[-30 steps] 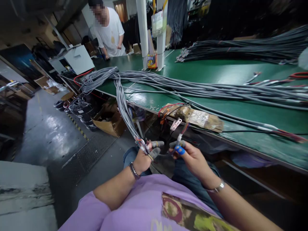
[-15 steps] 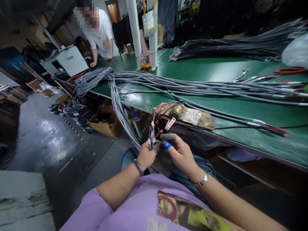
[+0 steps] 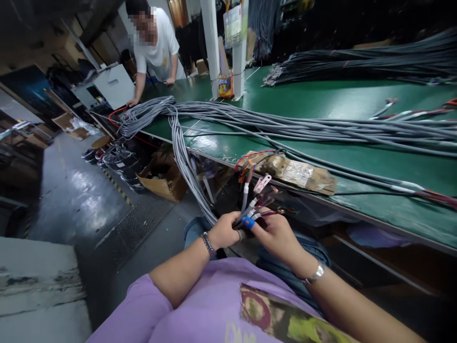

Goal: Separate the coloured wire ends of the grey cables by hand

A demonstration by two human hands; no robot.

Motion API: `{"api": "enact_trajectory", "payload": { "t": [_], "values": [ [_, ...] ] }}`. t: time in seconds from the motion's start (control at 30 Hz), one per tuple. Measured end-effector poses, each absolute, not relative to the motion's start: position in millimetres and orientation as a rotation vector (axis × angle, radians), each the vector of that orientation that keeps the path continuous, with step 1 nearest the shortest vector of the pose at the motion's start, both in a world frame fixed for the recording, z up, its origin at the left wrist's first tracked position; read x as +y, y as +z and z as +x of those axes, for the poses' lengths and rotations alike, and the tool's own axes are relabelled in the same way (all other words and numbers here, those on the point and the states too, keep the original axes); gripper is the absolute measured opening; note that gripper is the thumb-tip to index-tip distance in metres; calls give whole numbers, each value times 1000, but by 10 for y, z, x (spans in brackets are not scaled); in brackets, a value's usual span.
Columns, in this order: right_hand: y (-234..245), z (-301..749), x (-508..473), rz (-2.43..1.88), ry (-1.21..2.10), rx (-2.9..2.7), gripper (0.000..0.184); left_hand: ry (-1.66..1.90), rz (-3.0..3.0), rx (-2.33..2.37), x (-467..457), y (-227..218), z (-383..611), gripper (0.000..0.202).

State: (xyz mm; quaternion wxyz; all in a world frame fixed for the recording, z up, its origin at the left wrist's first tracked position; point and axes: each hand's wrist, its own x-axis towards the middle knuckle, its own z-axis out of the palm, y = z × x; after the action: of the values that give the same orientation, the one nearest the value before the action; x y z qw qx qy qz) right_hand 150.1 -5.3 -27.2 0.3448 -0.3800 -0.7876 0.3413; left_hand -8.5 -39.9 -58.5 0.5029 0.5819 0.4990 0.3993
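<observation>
Several grey cables are held in my left hand (image 3: 225, 230), its fingers closed round them below the stripped ends. My right hand (image 3: 282, 236) is closed on the same cable ends (image 3: 253, 206), its blue-taped thumb pressed against them; its other fingers are partly hidden behind. White sleeves and loose coloured wires fan out above and to the right of my hands. One cable (image 3: 245, 191) stands upright near the bench edge, its orange wires by a wire fixture. A pink clip (image 3: 263, 183) sits just above the held ends.
A long bundle of grey cables (image 3: 228, 114) runs along the green bench (image 3: 300, 102), one branch hanging over its edge. A taped cardboard-covered block (image 3: 296, 172) lies at the front edge. A person in a white shirt (image 3: 162, 45) leans on the far end. A cardboard box (image 3: 162, 178) stands below.
My right hand has closed onto the cable ends beside my left hand. The held ends now tilt to the right, and one cable stands apart near the bench edge. The view has shifted slightly.
</observation>
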Motion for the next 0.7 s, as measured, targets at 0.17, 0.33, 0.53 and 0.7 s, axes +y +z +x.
{"api": "enact_trajectory", "payload": {
  "t": [0.17,0.33,0.53,0.7],
  "values": [
    [-266,1559,-62,-864,1100,-1885,36,944,1106,1133,-407,-527,-128,43],
    [-257,1652,-89,-881,1031,-1882,38,1371,867,1147,-384,-372,-112,40],
    [-462,1988,51,-1026,802,-1926,33,1798,724,1029,-517,171,-661,49],
    [-643,2178,172,-1112,767,-1965,31,1877,733,1000,-818,321,-1104,47]
  ]
}}
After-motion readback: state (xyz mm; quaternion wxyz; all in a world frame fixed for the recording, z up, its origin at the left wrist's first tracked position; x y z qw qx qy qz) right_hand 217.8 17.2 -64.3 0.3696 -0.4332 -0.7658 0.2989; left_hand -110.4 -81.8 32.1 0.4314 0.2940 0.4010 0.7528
